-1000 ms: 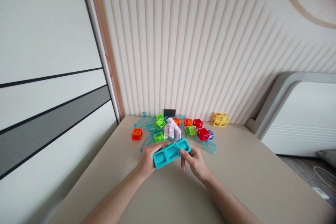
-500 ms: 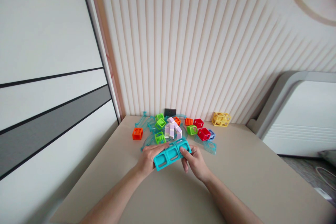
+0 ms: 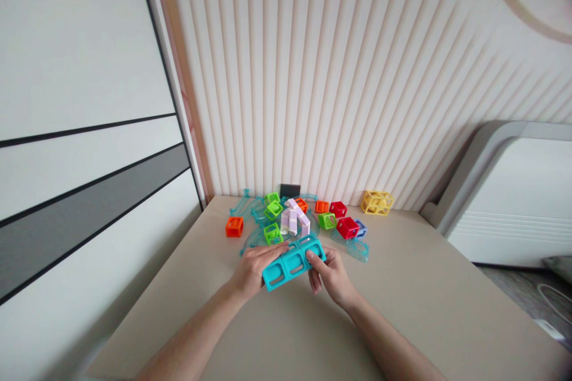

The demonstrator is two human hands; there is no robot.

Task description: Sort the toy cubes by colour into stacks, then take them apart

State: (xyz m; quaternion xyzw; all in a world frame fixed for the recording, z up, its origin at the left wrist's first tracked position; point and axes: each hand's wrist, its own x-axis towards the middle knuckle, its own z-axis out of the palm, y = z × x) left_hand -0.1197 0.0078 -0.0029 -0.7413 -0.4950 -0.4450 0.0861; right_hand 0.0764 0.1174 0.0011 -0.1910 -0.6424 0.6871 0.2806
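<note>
I find the turquoise frame (image 3: 294,262) of three cells slanted above the table (image 3: 411,286), my left hand (image 3: 254,266) supporting its left end and my right hand (image 3: 334,278) pinching its right end, thumb (image 3: 316,262) on the face, apparently to steady its length. Lilac blocks (image 3: 292,222) and green cubes (image 3: 273,209) crowd beyond its far edge; wider room for moving lies toward me.

Soft, even light; edges stretched; floor (image 3: 521,297) dim, perhaps slightly blurred.
</note>
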